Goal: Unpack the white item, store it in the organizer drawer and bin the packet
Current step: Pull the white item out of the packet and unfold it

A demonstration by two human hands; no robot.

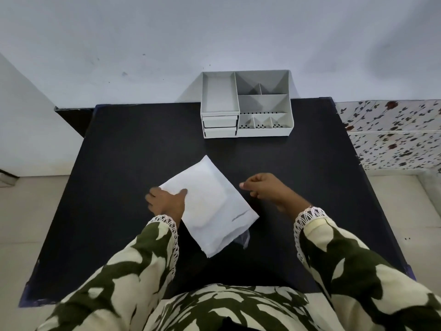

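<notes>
Worktop (133,144), black and wide, fills the middle of the view and butts against a pale wall at its far edge, with light floor to either side and a flower-patterned surface (391,132) off to the right. On the far edge, right of centre, stands the white organizer (245,103): a long open tray on top at the left, several open compartments at the right, and two shut drawers (220,126) stacked beneath the tray, facing the person. A bare stretch of black top lies between it and the packet, with nothing standing in the way.

The white packet (210,206) lies flat on the near half of the worktop, turned at an angle so one corner points toward the organizer; a squarish raised outline shows through its upper part, and a scrap of clear film (244,237) sticks out at its lower right edge. The white item itself cannot be made out apart from that outline.

The left hand (165,203) rests on the packet's left corner, thumb laid on top and fingers spread along the edge, pressing rather than pinching. The right hand (265,187) hangs just right of the packet, apart from it, fingers curled loosely inward with the grip closed on nothing visible. Both sleeves are green-and-cream patterned with lace cuffs
</notes>
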